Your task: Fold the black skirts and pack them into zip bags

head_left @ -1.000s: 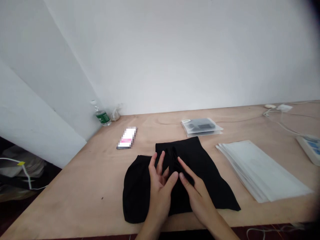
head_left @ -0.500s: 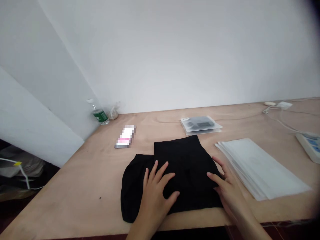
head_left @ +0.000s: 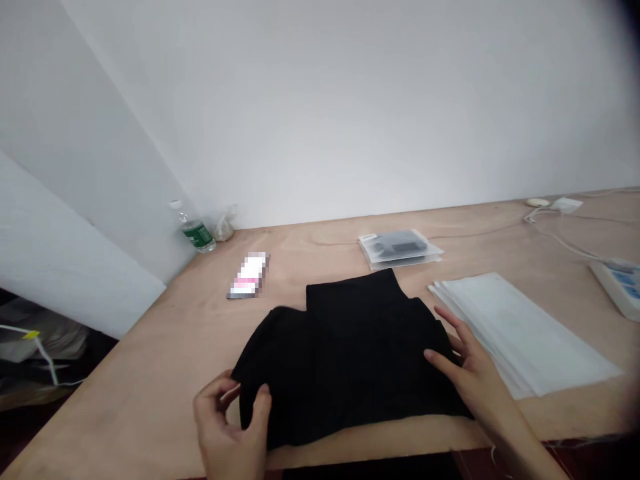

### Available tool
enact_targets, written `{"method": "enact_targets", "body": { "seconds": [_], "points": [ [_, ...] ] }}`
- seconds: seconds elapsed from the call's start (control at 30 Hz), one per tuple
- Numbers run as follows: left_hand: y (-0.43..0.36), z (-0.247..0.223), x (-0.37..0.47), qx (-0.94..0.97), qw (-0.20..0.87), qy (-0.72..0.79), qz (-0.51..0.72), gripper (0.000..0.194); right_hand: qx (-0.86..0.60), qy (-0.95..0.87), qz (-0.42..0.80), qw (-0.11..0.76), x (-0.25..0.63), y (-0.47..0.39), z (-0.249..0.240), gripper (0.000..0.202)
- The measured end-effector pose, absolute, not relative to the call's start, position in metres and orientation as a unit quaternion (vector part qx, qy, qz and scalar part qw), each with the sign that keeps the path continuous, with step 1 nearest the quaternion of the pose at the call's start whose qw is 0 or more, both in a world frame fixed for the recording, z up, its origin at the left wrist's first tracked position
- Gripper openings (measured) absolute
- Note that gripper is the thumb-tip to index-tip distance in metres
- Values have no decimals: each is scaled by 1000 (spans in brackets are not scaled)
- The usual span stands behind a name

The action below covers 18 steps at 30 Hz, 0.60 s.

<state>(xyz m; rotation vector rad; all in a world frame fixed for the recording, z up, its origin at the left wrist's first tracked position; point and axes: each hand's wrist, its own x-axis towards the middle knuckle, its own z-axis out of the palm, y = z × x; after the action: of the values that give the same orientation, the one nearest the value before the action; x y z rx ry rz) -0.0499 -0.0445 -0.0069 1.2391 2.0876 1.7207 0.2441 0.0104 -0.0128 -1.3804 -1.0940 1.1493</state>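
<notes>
A folded black cloth garment (head_left: pixel 357 353) lies on the wooden table near its front edge, with a squared part standing out at the back and rounded sides. At its left edge, my left hand (head_left: pixel 233 420) is curled, thumb on top of the cloth and fingertips at the rim. My right hand (head_left: pixel 467 370) holds the right edge; the thumb rests on top while some fingers go under the cloth and the index finger sticks out. Which kind of garment it is, I cannot tell.
Right of the garment lies a stack of frosted plastic bags (head_left: pixel 525 333). Behind it are packed bags with dark contents (head_left: pixel 400 247). A phone (head_left: pixel 249 275), a water bottle (head_left: pixel 197 233) and a small tied bag (head_left: pixel 225 227) are at left. A power strip (head_left: pixel 617 290) and cables are at right.
My left hand has moved left from lying spread on the cloth to its left edge. The garment's right side now spreads further out, and my right hand has shifted slightly right with it.
</notes>
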Motion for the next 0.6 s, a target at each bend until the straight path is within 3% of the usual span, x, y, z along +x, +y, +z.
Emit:
{"method": "enact_targets", "body": {
  "seconds": [0.07, 0.17, 0.23, 0.43, 0.6],
  "points": [
    [-45, -2, -55, 438, 21, 679, 588, 36, -603, -470, 443, 467, 251, 13, -13, 62],
    [-29, 19, -57, 549, -18, 643, 534, 21, -654, -527, 342, 422, 262, 23, -12, 47],
    [-7, 33, -56, 650, 3, 608, 456, 18, -657, -576, 288, 392, 268, 33, -13, 40],
    [58, 34, -48, 838, 110, 497, 196, 46, -587, -657, 306, 362, 274, 63, -18, 40],
    [77, 25, -42, 809, 216, 511, 191, 28, -579, -642, 353, 357, 273, 82, -17, 27]
  ]
}}
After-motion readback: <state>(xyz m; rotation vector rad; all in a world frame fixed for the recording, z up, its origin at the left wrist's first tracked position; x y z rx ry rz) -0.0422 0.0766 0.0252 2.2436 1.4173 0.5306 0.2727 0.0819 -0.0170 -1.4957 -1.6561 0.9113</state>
